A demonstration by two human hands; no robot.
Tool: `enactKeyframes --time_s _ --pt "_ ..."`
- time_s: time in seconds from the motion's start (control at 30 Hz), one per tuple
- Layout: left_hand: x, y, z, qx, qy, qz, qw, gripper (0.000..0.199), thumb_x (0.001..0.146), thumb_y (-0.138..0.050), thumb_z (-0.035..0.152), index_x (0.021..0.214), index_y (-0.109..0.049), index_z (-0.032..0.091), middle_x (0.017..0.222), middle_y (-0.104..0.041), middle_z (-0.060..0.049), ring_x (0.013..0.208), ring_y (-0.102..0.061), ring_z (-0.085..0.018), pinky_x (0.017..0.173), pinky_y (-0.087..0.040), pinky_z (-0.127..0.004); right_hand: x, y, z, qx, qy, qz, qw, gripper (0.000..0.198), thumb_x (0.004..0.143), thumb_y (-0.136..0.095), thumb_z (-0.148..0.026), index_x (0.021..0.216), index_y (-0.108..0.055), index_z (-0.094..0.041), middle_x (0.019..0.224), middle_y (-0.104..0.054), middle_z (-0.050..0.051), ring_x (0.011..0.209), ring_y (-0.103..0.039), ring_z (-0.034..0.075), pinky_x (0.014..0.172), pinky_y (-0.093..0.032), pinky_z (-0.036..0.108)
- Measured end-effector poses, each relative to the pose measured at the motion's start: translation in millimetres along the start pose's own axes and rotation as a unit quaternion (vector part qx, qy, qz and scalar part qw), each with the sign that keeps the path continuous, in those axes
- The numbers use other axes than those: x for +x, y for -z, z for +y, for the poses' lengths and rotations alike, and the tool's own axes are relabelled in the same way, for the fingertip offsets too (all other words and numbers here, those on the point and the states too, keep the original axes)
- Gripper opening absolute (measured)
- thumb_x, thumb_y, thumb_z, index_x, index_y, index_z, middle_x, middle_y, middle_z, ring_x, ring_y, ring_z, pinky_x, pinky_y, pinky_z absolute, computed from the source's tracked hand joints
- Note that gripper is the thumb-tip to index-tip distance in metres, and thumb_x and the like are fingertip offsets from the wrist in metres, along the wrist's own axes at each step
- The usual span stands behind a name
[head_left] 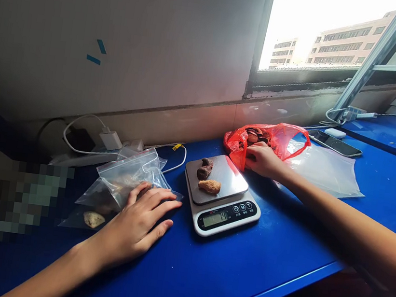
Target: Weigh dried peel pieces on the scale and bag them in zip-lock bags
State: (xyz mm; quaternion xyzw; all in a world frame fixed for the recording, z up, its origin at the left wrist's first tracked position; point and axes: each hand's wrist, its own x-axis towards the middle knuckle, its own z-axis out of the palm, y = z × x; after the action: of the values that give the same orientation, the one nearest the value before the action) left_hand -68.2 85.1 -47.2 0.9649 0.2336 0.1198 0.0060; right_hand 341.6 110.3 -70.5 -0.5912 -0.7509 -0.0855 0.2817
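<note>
My left hand point(145, 217) lies with fingers spread, its fingertips on the edge of some clear zip bags point(132, 174). Inside the lowest bag a pale, chunky piece point(94, 219) shows. A kitchen scale point(225, 216) stands between my hands, its display reading what looks like 7.4. On its metal plate point(228, 181) rest a dark brown, curled dried piece point(205, 169) and a lighter, rough tan one point(209, 186). My right hand point(264, 160) reaches to the mouth of a red plastic bag point(283, 136) of dark dried pieces point(256, 136). Its fingers are curled, and their tips are hidden.
A flat clear bag point(330, 171) and a phone point(335, 143) lie right of the red bag. White cables and a charger point(110, 140) run along the wall behind the zip bags. The blue table point(258, 268) has its front edge at lower right.
</note>
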Motion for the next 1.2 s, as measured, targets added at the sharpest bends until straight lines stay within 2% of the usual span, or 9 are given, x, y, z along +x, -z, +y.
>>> enactKeyframes --time_s 0.1,0.23,0.33,0.47,0.63,0.73,0.87,1.07,1.2 --pt "0.4 0.1 1.7 0.003 0.009 0.002 1.0 0.035 0.103 -0.044 0.03 0.136 -0.056 0.031 0.138 -0.063 -0.006 0.131 -0.055 -0.027 0.122 -0.015 -0.058 -0.5 2.1 5.4 0.0 -0.003 -0.012 1.0 0.018 0.075 -0.059 -0.014 0.058 -0.059 -0.022 0.064 -0.064 0.005 0.079 -0.056 0.023 0.073 -0.044 0.032" --pt "1.2 1.1 5.4 0.006 0.011 0.007 1.0 0.035 0.103 -0.043 0.03 0.134 -0.058 0.029 0.136 -0.064 -0.007 0.129 -0.056 -0.027 0.124 -0.015 -0.057 -0.1 3.4 6.2 0.004 -0.007 -0.003 1.0 0.02 0.075 -0.057 -0.013 0.057 -0.058 -0.022 0.064 -0.064 0.005 0.075 -0.056 0.022 0.075 -0.045 0.034" --pt "1.8 1.5 7.2 0.008 0.022 0.014 1.0 0.034 0.103 -0.042 0.029 0.132 -0.059 0.029 0.136 -0.064 -0.006 0.129 -0.057 -0.027 0.124 -0.015 -0.057 1.9 6.4 5.2 0.009 -0.028 0.028 0.999 0.018 0.075 -0.052 -0.013 0.063 -0.06 -0.023 0.066 -0.064 0.006 0.076 -0.059 0.024 0.071 -0.046 0.034" --pt "1.9 1.8 7.4 0.008 0.014 0.009 1.0 0.035 0.102 -0.044 0.029 0.133 -0.06 0.029 0.136 -0.064 -0.006 0.128 -0.058 -0.028 0.123 -0.017 -0.058 4.1 18.4 8.2 0.014 -0.074 0.09 0.993 0.016 0.078 -0.052 -0.016 0.08 -0.066 -0.022 0.077 -0.07 0.008 0.073 -0.063 0.024 0.064 -0.047 0.035" --pt "1.9 2.8 9.6 0.007 0.024 0.012 1.0 0.034 0.102 -0.042 0.028 0.132 -0.059 0.03 0.136 -0.064 -0.005 0.129 -0.057 -0.027 0.122 -0.018 -0.058 2.0 39.9 8.1 0.024 -0.095 0.145 0.985 0.014 0.08 -0.055 -0.021 0.087 -0.067 -0.023 0.086 -0.075 0.009 0.075 -0.067 0.025 0.067 -0.05 0.037" --pt "2.2 3.5 10.9 0.007 0.026 0.009 1.0 0.034 0.102 -0.043 0.028 0.132 -0.059 0.029 0.136 -0.064 -0.006 0.129 -0.057 -0.027 0.122 -0.017 -0.058 -0.5 50.0 -1.1 0.046 -0.087 0.17 0.981 0.012 0.081 -0.056 -0.025 0.087 -0.067 -0.024 0.087 -0.075 0.008 0.077 -0.068 0.025 0.068 -0.05 0.037" --pt "2.3 3.4 10.2 0.007 0.024 0.01 1.0 0.034 0.103 -0.042 0.028 0.132 -0.059 0.029 0.137 -0.064 -0.006 0.13 -0.056 -0.027 0.122 -0.016 -0.058 -3.4 55.8 -22.7 0.092 -0.076 0.185 0.976 0.013 0.086 -0.057 -0.033 0.083 -0.065 -0.023 0.078 -0.072 0.007 0.065 -0.064 0.021 0.061 -0.047 0.034" --pt "1.8 1.7 6.2 0.008 0.014 0.011 1.0 0.034 0.102 -0.044 0.029 0.132 -0.059 0.029 0.136 -0.065 -0.007 0.128 -0.058 -0.027 0.123 -0.017 -0.057 -10.1 49.9 -54.1 0.145 -0.016 0.126 0.981 0.017 0.09 -0.057 -0.035 0.085 -0.066 -0.021 0.061 -0.064 0.0 0.047 -0.051 0.012 0.049 -0.038 0.027" --pt "1.3 1.4 3.1 0.008 0.007 0.006 1.0 0.035 0.101 -0.045 0.028 0.134 -0.058 0.03 0.137 -0.064 -0.007 0.129 -0.057 -0.028 0.122 -0.017 -0.058 -14.2 42.8 -67.8 0.136 0.052 0.097 0.985 0.013 0.091 -0.058 -0.027 0.089 -0.07 -0.021 0.073 -0.072 0.003 0.061 -0.063 0.015 0.06 -0.046 0.027"
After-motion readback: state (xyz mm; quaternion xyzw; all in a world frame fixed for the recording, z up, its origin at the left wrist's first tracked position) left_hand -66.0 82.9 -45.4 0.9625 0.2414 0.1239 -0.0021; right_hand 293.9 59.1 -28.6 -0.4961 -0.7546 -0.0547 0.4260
